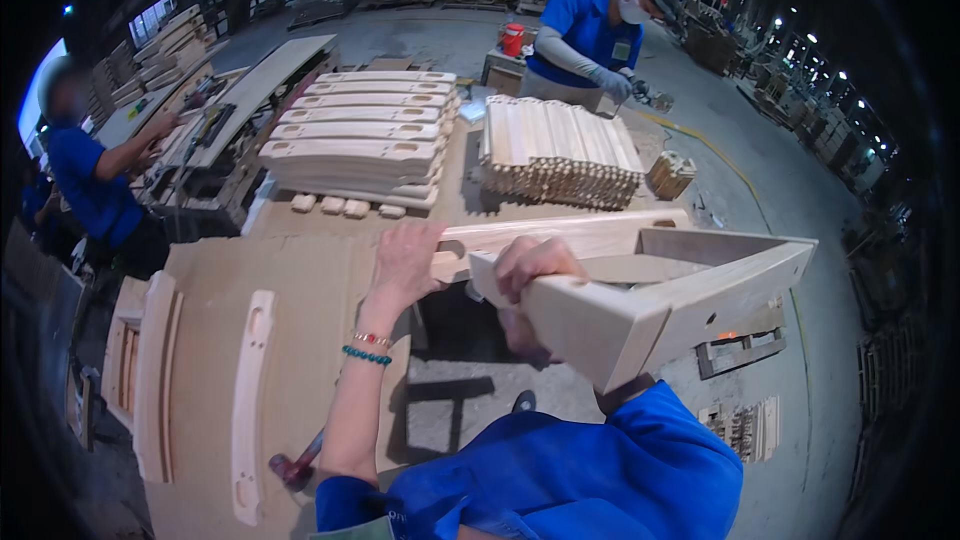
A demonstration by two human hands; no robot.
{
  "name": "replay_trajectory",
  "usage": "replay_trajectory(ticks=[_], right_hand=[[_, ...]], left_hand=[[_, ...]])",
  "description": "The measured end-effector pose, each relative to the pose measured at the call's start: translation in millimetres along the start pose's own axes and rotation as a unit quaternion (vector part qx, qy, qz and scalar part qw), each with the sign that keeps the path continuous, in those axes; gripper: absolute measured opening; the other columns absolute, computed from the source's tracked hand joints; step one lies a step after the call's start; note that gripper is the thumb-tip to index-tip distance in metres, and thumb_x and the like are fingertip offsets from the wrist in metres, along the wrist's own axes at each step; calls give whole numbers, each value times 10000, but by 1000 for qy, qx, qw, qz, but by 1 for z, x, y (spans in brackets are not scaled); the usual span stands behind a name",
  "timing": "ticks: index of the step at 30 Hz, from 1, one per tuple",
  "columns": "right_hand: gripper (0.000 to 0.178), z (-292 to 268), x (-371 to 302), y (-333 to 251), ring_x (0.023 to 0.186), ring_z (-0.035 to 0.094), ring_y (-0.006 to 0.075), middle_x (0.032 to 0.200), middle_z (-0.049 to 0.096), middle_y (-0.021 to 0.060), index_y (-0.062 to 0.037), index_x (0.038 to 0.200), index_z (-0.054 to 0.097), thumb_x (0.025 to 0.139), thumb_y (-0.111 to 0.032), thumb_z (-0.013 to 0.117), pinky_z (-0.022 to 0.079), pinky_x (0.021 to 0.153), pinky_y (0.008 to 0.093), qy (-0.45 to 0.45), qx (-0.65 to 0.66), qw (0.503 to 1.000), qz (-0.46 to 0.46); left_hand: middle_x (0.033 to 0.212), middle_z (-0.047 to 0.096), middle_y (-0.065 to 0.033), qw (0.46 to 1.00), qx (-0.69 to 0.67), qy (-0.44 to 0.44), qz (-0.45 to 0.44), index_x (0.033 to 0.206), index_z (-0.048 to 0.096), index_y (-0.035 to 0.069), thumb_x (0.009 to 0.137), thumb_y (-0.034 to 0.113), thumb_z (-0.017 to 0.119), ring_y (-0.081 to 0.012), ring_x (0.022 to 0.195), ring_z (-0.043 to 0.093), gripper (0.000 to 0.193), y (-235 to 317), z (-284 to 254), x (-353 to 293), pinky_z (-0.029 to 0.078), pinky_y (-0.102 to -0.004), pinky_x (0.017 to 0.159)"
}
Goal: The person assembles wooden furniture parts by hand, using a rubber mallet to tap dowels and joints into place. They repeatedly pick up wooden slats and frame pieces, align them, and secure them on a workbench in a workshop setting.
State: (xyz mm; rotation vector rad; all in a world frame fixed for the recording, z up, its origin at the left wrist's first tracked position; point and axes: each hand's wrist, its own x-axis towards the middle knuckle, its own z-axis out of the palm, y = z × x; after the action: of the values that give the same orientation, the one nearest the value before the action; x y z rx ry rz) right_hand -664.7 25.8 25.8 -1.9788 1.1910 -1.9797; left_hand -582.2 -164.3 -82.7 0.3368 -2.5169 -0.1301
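A pale wooden frame [730, 278] stands tilted over the table's edge in front of me. My right hand [537, 275] is closed round the near board of this frame, close to its left end. The frame's far side is a long rail [560, 232] with a slot near its left end. At that end my left hand [408, 258] grips the rail, its thumb on the near side. To the left, a loose slotted rail [252, 405] lies on the cardboard-covered table. A hammer [292, 470] with a reddish head lies near my left forearm.
Stacked slotted rails [360, 130] and bundled wooden slats [560, 145] stand at the back. A small wood bundle [671, 175] sits beside them. Assembled wooden parts [150, 370] stand far left. One co-worker [590, 35] works opposite; another person [95, 175] is at the left bench. A pallet [742, 350] lies at right.
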Motion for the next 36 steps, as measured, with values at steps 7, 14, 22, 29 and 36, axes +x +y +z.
replay_trajectory(ticks=[7,14,22,29,36], right_hand=[[347,-192,20,47,776,483,128,807,463,29,-72,938,412,654,80,543,429,710,285,72,-87,983,143],[431,-317,59,108,828,474,127,870,439,29,-86,1036,387,677,115,514,428,796,299,83,-74,976,185],[385,-390,83,190,840,484,152,850,444,28,-93,1003,391,704,74,567,423,856,344,72,-78,972,208],[399,-421,102,246,850,509,184,829,463,37,-101,998,401,693,33,621,431,879,381,131,-110,957,235],[411,-444,106,289,895,501,194,860,459,43,-108,1030,390,722,-35,653,423,888,409,156,-96,954,236]], left_hand=[[984,557,-72,996,-67,-11,65,1122,535,137,522,171,829,-266,993,525,669,76,128,167,398,-404,850],[979,550,-86,995,-56,-38,77,1107,539,110,627,19,706,-276,998,526,515,102,224,288,410,-412,850],[989,568,-100,989,-75,-84,97,1046,562,87,659,55,704,-276,990,534,413,82,304,376,401,-430,835],[1016,575,-87,978,-107,-130,125,1131,548,108,641,63,725,-261,1032,528,523,49,356,425,386,-422,869],[1020,572,-92,974,-121,-140,129,1085,566,93,717,45,631,-260,1036,523,377,33,396,452,365,-425,884]])
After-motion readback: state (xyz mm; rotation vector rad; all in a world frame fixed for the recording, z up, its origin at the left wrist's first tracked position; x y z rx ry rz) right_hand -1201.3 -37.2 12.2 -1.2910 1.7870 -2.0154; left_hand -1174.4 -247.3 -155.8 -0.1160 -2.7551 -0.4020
